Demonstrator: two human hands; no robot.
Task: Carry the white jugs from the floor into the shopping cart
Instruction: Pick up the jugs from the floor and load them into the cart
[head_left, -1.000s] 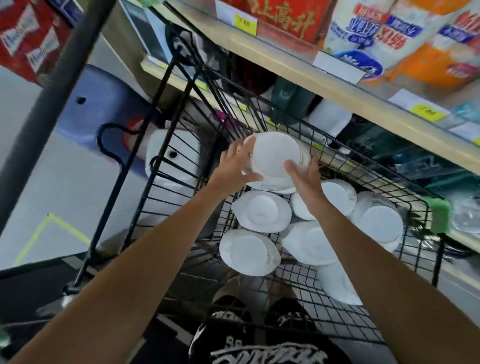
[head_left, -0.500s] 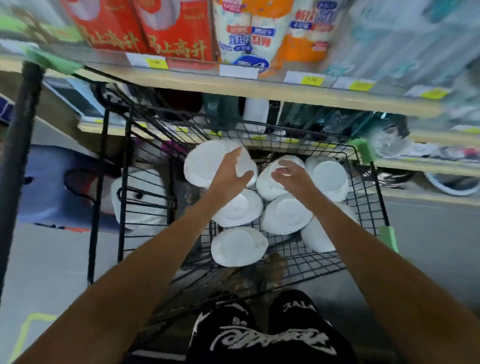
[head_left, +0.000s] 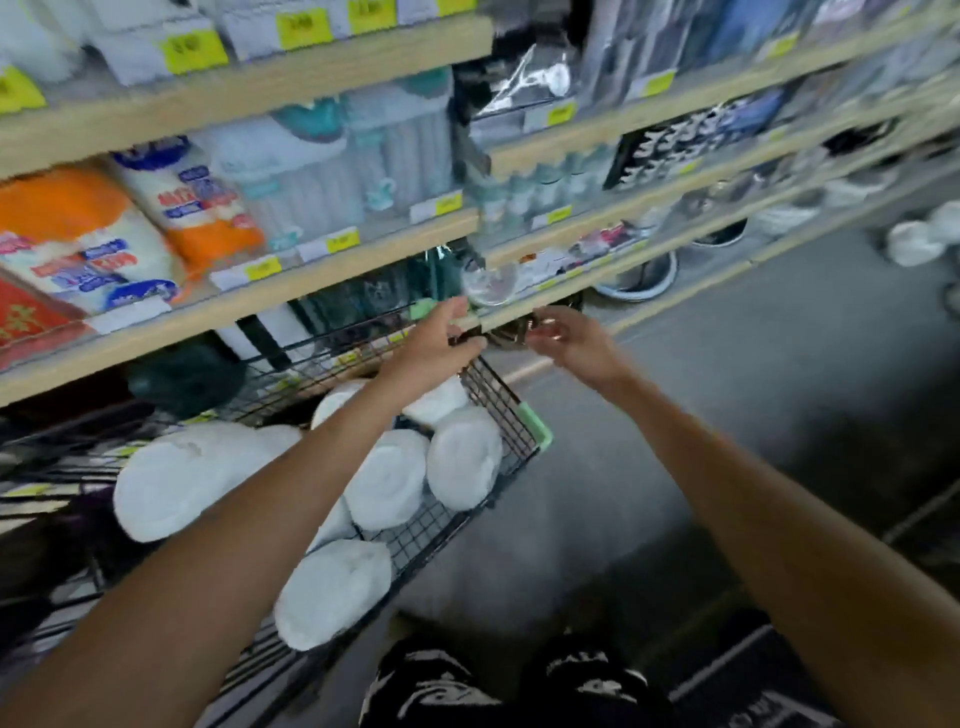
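Note:
Several white jugs (head_left: 384, 480) lie on their sides in the black wire shopping cart (head_left: 501, 402) at the lower left. One large jug (head_left: 176, 480) rests at the cart's left side. My left hand (head_left: 439, 348) hovers over the cart's far right corner, fingers spread, holding nothing. My right hand (head_left: 566, 338) is just past the cart's rim over the floor, fingers loosely curled and empty. More white jugs (head_left: 922, 236) sit on the floor at the far right by the shelving.
Wooden store shelves (head_left: 311, 278) packed with goods run along the back, close behind the cart. Grey floor (head_left: 727, 415) stretches to the right. My dark trousers (head_left: 498, 686) show at the bottom edge. The frame is motion-blurred.
Both hands let go of the jug they were setting in the cart and lifted away to the right. The view has swung right, toward the floor and shelves.

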